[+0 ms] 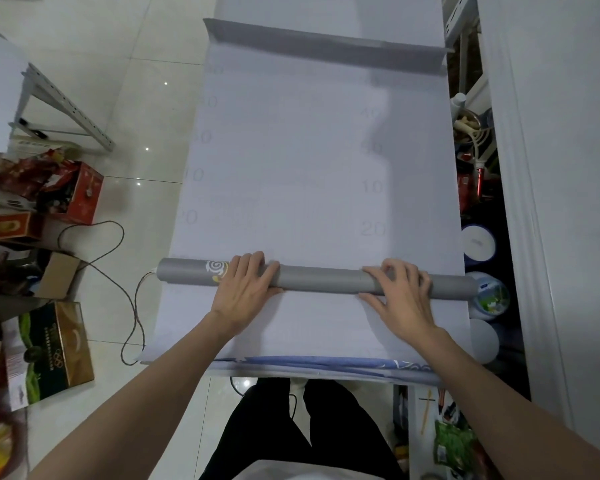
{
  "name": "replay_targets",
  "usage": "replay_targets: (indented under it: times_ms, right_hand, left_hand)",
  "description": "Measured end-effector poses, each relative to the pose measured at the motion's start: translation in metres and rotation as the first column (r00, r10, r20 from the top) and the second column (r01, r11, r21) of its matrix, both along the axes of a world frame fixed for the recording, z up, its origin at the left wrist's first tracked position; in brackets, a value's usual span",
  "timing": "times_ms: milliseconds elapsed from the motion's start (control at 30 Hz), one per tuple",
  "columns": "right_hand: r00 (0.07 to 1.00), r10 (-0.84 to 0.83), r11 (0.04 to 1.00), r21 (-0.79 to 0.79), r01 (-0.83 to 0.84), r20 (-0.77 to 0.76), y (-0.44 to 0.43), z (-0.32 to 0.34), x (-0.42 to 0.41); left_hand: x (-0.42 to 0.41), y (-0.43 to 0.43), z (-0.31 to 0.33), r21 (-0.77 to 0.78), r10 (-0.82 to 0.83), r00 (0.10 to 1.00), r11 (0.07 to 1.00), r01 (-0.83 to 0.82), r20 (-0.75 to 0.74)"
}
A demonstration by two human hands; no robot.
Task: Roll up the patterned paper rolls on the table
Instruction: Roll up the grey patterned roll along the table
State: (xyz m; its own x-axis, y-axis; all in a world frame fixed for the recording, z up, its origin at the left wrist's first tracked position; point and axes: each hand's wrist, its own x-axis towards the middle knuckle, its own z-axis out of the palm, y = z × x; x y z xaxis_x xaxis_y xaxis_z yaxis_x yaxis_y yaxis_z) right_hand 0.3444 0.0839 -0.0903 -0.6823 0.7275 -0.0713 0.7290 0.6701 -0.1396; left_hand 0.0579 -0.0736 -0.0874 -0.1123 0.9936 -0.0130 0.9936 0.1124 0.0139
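A long sheet of paper [312, 161] lies unrolled, white back up, along the table, with faint numbers printed down both sides. Its near part is wound into a grey roll [323, 280] lying crosswise, with a white swirl pattern near its left end. My left hand [245, 289] lies over the roll left of the middle, fingers curled over its top and thumb in front. My right hand [400, 292] grips the roll toward its right end in the same way. The sheet's far end [326, 46] curls up grey.
A blue patterned sheet [326, 363] lies at the table's near edge. Boxes [49, 351] and a cord [118, 278] clutter the floor on the left. Tubs and bottles [478, 244] fill the gap on the right, beside a white surface [551, 168].
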Motion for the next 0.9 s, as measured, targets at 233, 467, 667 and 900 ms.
replay_targets:
  times_ms: [233, 467, 667, 900]
  right_hand:
    - [1.0, -0.018, 1.0, -0.014, 0.019, 0.019, 0.0039, 0.0033, -0.0026]
    - [0.999, 0.046, 0.999, 0.0, -0.046, 0.025, 0.0014, 0.008, -0.0033]
    - [1.0, -0.001, 1.0, 0.016, 0.001, 0.003, -0.0035, 0.0046, -0.0029]
    - [0.999, 0.024, 0.998, 0.063, -0.027, 0.046, -0.0012, 0.0065, -0.0048]
  left_hand:
    - [-0.0051, 0.0042, -0.0006, -0.016, -0.061, 0.998, 0.998, 0.061, 0.02]
    - [0.0001, 0.0032, 0.0062, -0.026, -0.025, 1.0, 0.999, 0.026, 0.009]
    - [-0.0007, -0.0016, -0.0005, 0.002, -0.057, 0.998, 0.998, 0.056, 0.028]
    - [-0.0043, 0.004, 0.0053, -0.041, -0.071, 0.997, 0.997, 0.071, 0.014]
